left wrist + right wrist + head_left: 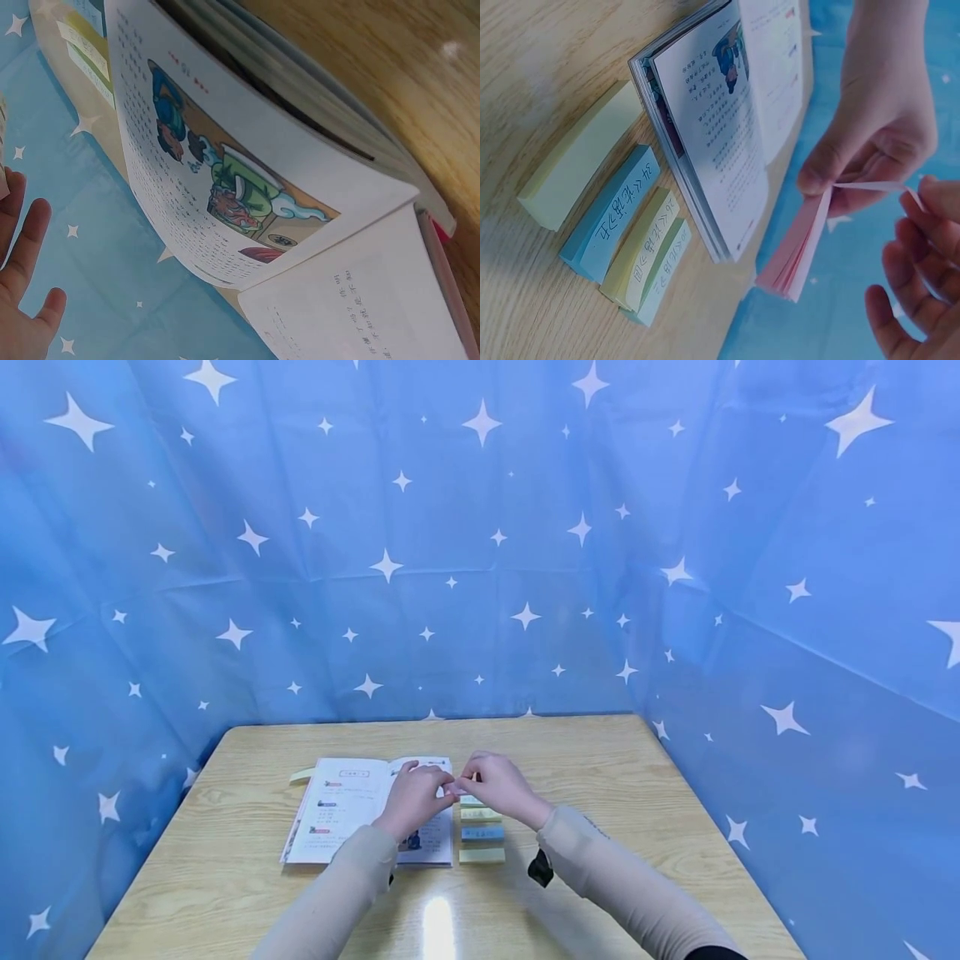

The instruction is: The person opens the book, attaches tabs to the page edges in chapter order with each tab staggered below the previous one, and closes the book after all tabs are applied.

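Over the right edge of an open book (337, 810), both hands come together. A pad of pink sticky notes (799, 247) is pinched between the thumb and fingers of the left hand (412, 797). From that pad a thin pink strip (870, 185) stretches across to the right hand (919, 277), which pinches its far end. Beside the book lie sticky-note pads in a column: pale yellow (581, 154), blue (611, 214), yellow (639, 251) and green (664, 274). Handwriting marks the blue, yellow and green ones.
A pale yellow tab (302, 775) sticks out from the book's left side. The wooden table (585, 760) meets a blue star-patterned curtain (465, 635) behind and at the sides. A black object (540, 868) sits by the right sleeve.
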Tool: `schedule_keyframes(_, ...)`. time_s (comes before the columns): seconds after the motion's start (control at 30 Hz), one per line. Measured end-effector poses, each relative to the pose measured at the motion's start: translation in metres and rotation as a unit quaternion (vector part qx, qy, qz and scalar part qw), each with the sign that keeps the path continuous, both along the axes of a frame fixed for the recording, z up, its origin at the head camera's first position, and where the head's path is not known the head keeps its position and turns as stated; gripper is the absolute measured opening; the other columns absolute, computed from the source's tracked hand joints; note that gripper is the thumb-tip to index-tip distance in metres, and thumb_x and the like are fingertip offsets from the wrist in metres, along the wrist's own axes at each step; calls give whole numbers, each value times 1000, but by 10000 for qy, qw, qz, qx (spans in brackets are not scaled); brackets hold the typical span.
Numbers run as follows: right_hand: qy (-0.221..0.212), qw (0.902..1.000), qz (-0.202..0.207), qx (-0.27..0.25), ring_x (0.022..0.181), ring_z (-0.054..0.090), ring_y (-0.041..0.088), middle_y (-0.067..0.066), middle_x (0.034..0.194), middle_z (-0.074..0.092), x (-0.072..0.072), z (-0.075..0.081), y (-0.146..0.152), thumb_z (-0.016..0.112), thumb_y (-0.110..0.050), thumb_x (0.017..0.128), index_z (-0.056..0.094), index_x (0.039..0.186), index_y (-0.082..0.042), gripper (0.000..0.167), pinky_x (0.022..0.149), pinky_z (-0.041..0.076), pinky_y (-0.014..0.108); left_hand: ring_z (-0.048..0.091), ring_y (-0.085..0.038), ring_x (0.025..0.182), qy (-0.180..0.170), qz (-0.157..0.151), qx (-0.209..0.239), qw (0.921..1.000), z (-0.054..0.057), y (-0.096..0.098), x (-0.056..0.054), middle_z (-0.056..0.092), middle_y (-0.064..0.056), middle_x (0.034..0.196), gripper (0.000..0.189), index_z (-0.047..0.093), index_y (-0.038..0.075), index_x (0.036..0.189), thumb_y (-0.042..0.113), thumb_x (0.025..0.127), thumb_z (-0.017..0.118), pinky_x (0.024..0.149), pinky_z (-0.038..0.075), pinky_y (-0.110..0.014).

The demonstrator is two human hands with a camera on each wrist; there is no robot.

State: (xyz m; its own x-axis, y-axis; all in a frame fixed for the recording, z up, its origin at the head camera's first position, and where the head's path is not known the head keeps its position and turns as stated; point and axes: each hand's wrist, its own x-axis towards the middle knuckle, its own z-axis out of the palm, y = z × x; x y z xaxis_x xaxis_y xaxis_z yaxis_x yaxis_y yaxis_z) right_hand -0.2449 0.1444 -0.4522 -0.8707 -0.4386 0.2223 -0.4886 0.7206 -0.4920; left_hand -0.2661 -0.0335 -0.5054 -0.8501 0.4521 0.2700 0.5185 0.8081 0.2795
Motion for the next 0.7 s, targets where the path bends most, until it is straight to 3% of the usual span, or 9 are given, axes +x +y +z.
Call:
schedule_keyframes(0.37, 229, 9997, 68, 4, 61, 48, 6, -10, 77, 57, 3, 3, 0, 66, -20, 93, 71, 78, -14, 17, 55, 44, 22, 65, -14, 96, 139, -92, -65, 9998, -1, -3, -1, 73, 7, 94, 26, 77, 18, 98, 41, 84, 74, 106, 33, -54)
schedule_keyframes(0.6, 264, 9989, 96, -380, 64, 50, 7, -8, 78, 60, 3, 16, 10, 69, -18, 91, 73, 81, -15, 11, 57, 45, 25, 65, -15, 83, 253, -60, -123, 9996, -6, -9, 3, 72, 4, 87, 22, 75, 17, 90, 38, 81, 78, 102, 38, -54)
schedule_keyframes(0.7, 159, 9982, -80, -576, 62, 50, 8, -8, 76, 60, -2, 19, 21, 70, -17, 90, 73, 79, -14, 11, 56, 44, 25, 63, -14, 82, 291, -210, 2, 9994, -7, -10, 7, 69, 6, 85, 20, 75, 19, 87, 37, 80, 79, 97, 42, -51)
